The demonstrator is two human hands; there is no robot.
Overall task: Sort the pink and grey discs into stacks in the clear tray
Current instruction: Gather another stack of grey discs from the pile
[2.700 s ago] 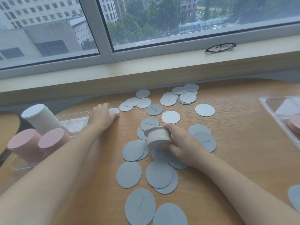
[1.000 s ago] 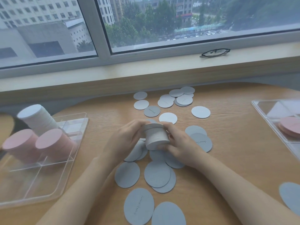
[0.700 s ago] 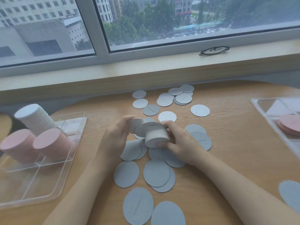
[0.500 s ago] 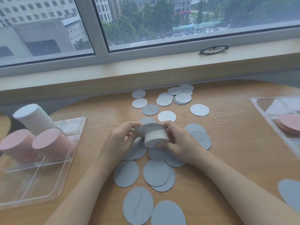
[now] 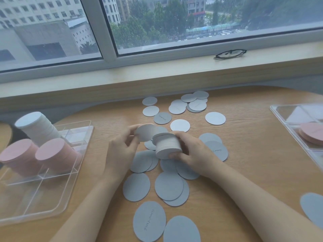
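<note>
The left hand (image 5: 120,151) pinched one grey disc (image 5: 144,132) beside the right hand's (image 5: 194,152) gripped stack (image 5: 167,145); next, seating it squarely on top.

Both forearms and hands are bare, with no sleeves showing.

A rounded wooden table (image 5: 244,172) carries loose grey discs (image 5: 168,186) scattered over its middle, some overlapping. A clear divided tray (image 5: 43,198) sits at the left edge, a second clear tray (image 5: 283,116) at the right edge, with one more grey disc (image 5: 312,209) near it
</note>
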